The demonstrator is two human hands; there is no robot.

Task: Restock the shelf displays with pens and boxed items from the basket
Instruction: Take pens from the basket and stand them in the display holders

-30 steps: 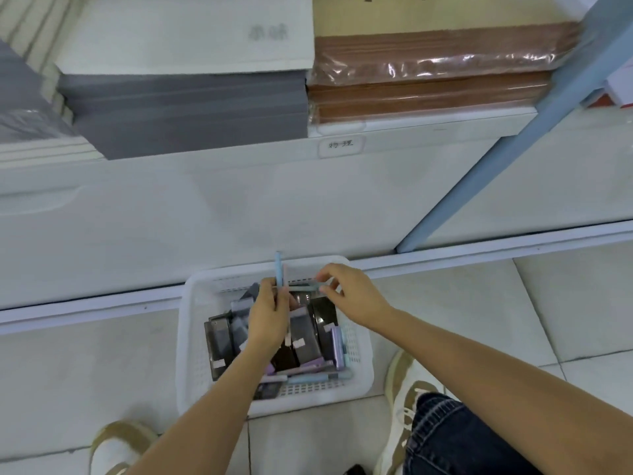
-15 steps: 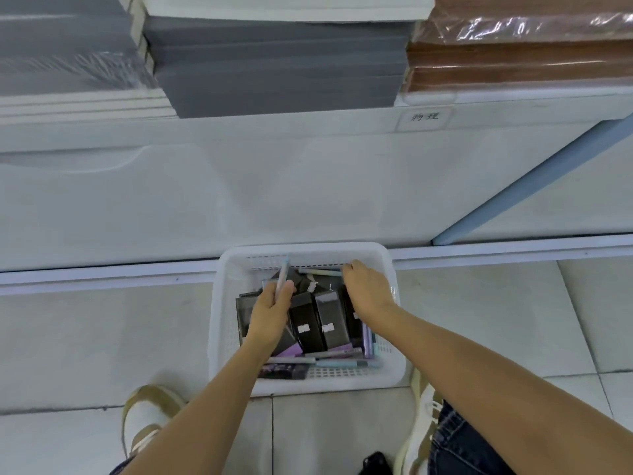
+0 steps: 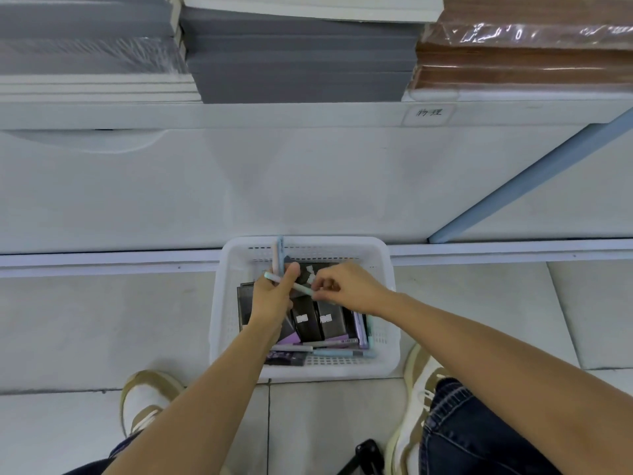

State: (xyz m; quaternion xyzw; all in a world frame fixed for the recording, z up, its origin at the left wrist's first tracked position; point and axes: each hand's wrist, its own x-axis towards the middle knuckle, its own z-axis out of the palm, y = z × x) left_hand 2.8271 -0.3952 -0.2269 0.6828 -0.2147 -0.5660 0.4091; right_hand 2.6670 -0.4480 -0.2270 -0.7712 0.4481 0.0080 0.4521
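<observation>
While the left hand [image 3: 270, 303] hangs over the white basket [image 3: 390, 303] with its fingers curled round two pens [image 3: 279, 252], one pink and one blue, that stand up above its knuckles, a mint pen [image 3: 303, 289] slants from its thumb across to the right hand [image 3: 352, 289]. That hand pinches the pen's right end between thumb and fingertips, its other fingers tucked in. Below both hands dark boxes [image 3: 329, 320] stand packed in the basket, and nearer the wrists more pens [image 3: 339, 353] lie flat along the basket's near wall.
</observation>
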